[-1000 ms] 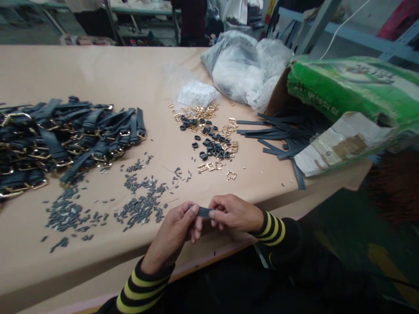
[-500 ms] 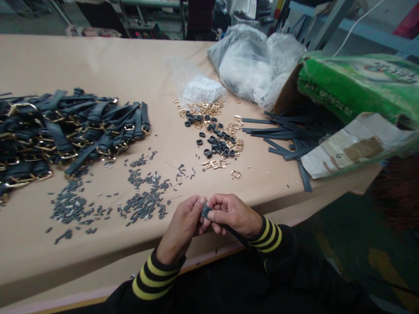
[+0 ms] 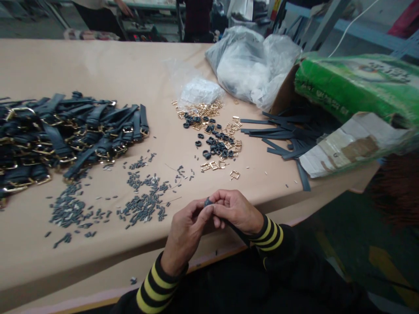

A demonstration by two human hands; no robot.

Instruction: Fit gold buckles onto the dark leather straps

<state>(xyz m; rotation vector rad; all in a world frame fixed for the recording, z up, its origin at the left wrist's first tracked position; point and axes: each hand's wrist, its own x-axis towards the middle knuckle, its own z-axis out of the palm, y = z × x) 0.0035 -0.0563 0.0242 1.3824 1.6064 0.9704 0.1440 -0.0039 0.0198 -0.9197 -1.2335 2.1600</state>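
Note:
Both hands meet at the table's near edge around one dark leather strap (image 3: pixel 238 233). My left hand (image 3: pixel 188 229) is closed, its thumb and fingers pinching the strap's end. The fingers of my right hand (image 3: pixel 234 211) are closed on the same strap, just beside the left thumb. A small dark rounded bit of the strap shows above the fingertips; the rest of that end is hidden. Below the right wrist the strap's length hangs toward my lap. Beyond the hands lie loose gold buckles (image 3: pixel 235 175) and a cluster of dark leather loops (image 3: pixel 221 144).
Buckled straps (image 3: pixel 94 115) are heaped at the left. Small dark offcuts (image 3: pixel 144 203) are scattered nearer me. Plain straps (image 3: pixel 275 131) spill from a green box (image 3: pixel 353 87) at the right. Plastic bags (image 3: pixel 242 61) stand behind the buckles. A person's hand (image 3: pixel 123 8) shows across the table.
My left thumb has come over the strap end toward the right thumb, and less of the flat end shows. A person's hand has come into view at the back.

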